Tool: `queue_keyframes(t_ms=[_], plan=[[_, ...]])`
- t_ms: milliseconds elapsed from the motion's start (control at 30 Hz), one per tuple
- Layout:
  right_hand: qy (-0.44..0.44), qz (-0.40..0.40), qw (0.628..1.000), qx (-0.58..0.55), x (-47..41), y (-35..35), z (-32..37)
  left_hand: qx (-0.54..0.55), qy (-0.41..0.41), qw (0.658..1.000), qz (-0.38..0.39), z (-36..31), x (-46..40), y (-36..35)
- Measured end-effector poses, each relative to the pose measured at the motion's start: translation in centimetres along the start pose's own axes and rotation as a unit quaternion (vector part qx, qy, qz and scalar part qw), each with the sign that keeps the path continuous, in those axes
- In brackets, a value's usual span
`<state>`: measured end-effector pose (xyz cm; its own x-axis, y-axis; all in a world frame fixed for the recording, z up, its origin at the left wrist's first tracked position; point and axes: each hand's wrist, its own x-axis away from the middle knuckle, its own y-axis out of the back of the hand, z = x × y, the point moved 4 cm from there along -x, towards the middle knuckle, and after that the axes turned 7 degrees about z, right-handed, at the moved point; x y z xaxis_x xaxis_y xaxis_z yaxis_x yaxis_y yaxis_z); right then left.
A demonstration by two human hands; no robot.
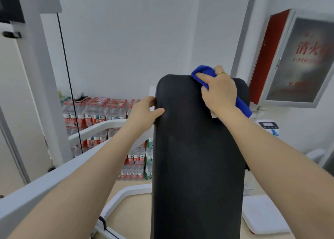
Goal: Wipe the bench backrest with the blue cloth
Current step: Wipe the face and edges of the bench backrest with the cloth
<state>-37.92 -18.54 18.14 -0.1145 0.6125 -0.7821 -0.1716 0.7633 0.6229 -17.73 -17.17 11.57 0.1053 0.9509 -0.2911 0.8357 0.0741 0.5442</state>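
The black padded bench backrest point(195, 148) rises up the middle of the view, tilted away from me. My right hand point(219, 92) presses a bunched blue cloth point(203, 72) against the backrest's top right corner; a tail of the cloth sticks out below my wrist on the right. A gold ring shows on one finger. My left hand point(144, 112) grips the backrest's left edge near the top, thumb on the front face and fingers wrapped behind.
White machine frame bars point(94, 128) run at the left and below, with a black cable point(66, 67) hanging beside a white upright. Stacked packs of water bottles point(94, 112) stand against the far wall. A fire hose cabinet point(292, 58) hangs at right. A white towel point(263, 215) lies on the floor.
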Motion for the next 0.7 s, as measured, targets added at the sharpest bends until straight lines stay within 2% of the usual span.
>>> queue_keyframes(t_ms=[33, 133, 233, 333, 400, 433, 533, 600, 700], plan=[[0.009, -0.005, 1.000, -0.001, 0.4, -0.2, 0.2, -0.009, 0.003, 1.000, -0.003, -0.2, -0.2, 0.1], [0.109, -0.019, 0.994, -0.022, 5.3, -2.2, 1.7, -0.038, 0.006, 0.999, -0.024, -0.6, -0.3, -0.3], [0.182, 0.025, 0.983, -0.003, 11.4, -4.2, 2.6, -0.065, 0.003, 0.996, -0.055, -0.9, 0.5, -1.2], [0.236, 0.050, 0.970, 0.037, 11.8, -3.9, 2.5, -0.033, 0.009, 0.998, -0.055, -1.1, 1.3, -1.7], [0.200, 0.026, 0.979, 0.042, 8.8, -2.5, 1.4, -0.033, 0.003, 0.998, -0.047, -1.3, 1.4, -1.8], [0.154, 0.003, 0.987, 0.035, 7.0, -1.7, 0.6, -0.036, 0.004, 0.998, -0.045, -1.4, 1.4, -1.8], [0.027, 0.004, 0.999, 0.023, 3.5, -0.8, -1.1, -0.023, 0.017, 0.999, -0.045, -1.4, 1.3, -1.7], [0.022, -0.019, 1.000, 0.010, 4.2, -1.2, -1.0, -0.010, 0.018, 0.998, -0.053, -1.5, 1.2, -1.8], [0.096, -0.034, 0.995, 0.002, 9.8, -3.2, -0.6, -0.002, 0.016, 0.998, -0.068, -1.2, 1.2, -2.3]])
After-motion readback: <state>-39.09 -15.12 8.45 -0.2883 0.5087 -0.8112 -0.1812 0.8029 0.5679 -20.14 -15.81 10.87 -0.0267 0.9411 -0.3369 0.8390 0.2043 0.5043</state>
